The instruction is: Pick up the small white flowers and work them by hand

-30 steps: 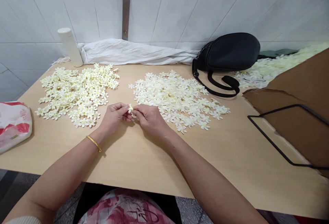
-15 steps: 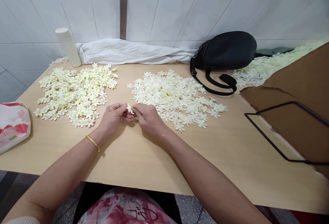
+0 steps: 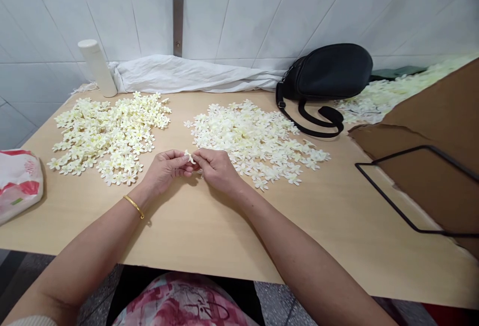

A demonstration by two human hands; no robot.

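Between my two hands, just above the table, is a small white artificial flower (image 3: 189,157). My left hand (image 3: 168,166) pinches it from the left between thumb and fingers; a gold bangle circles that wrist. From the right, my right hand (image 3: 216,167) closes thumb and forefinger on the flower's other side, and its remaining fingers are curled. What lies inside those curled fingers is hidden. Loose cream-white flowers form a left pile (image 3: 108,136) beyond my left hand. A second, whiter right pile (image 3: 247,136) spreads just behind my right hand.
A white bottle (image 3: 98,69) and a white cloth (image 3: 187,75) stand along the tiled wall. The black bag (image 3: 333,72) sits behind the right pile, its strap on the table. At right are a cardboard box (image 3: 430,131) and a black wire frame (image 3: 389,201); a plastic packet (image 3: 20,183) lies left.
The flower has tilted, turning more side-on between my fingertips. Both hands stay nearly in place, and the whole view has shifted slightly.
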